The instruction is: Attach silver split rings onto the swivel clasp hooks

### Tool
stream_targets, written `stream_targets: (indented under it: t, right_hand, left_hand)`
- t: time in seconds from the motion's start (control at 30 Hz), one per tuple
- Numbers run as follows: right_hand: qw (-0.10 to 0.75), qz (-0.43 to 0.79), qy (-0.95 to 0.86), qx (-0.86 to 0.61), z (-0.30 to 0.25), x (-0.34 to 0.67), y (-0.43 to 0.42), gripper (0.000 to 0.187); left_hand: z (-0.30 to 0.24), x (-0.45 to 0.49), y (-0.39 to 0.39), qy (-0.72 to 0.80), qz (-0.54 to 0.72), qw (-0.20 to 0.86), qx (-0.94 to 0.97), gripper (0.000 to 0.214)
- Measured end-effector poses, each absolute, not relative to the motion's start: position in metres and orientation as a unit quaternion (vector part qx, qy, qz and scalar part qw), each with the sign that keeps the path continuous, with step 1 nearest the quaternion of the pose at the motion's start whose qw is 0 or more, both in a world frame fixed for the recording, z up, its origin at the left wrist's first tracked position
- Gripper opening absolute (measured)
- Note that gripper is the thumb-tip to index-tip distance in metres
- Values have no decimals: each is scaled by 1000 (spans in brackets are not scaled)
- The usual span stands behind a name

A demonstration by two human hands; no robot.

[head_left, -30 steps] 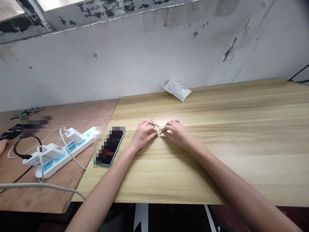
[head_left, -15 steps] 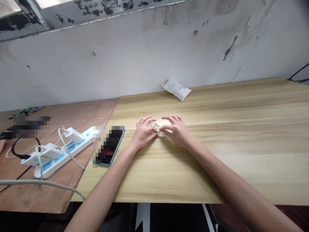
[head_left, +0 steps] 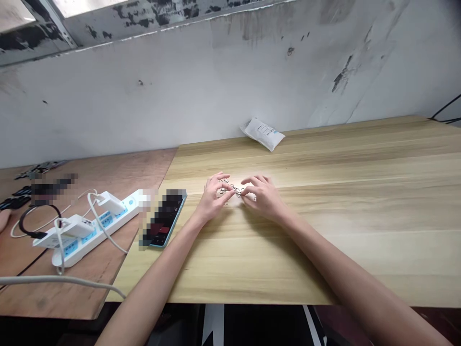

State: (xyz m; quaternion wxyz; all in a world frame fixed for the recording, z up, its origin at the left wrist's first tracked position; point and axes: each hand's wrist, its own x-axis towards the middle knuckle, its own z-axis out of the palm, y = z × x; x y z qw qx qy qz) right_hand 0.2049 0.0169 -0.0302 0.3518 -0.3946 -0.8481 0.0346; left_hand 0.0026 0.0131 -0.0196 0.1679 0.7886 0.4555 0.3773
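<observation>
Broad, pale wood-grain tabletop [head_left: 360,192] makes a smooth backdrop, handy for spotting small stuff. Left hand [head_left: 212,197] at nine o'clock, right hand [head_left: 265,196] at three, each seemingly pinching with thumb and index, probably for steadiness. Flat white plastic packet [head_left: 264,134] sits at one, dark-screened, blue-edged phone [head_left: 170,217] at eight, both beyond the fingers. Mid-dial, between the fingertips: thin shiny metal rings [head_left: 238,191].

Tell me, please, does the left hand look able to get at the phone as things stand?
Probably yes: the phone lies beside the left forearm, and nothing visible blocks the way from the left hand. However, this hand seems to pinch small metal rings, so it may need to release them first.
</observation>
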Motion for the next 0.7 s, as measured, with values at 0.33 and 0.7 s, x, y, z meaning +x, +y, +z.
stream_targets:
  t: [0.33, 0.7]
  right_hand:
    - [436, 234, -785, -372, -27, 196, 12, 8]
    - [455, 261, -763, -379, -18, 200, 8, 13]
  left_hand:
    - [-11, 9, 9, 462, 469, 166, 734, 9]
    - [-11, 3, 14, 449, 450, 434, 639, 27]
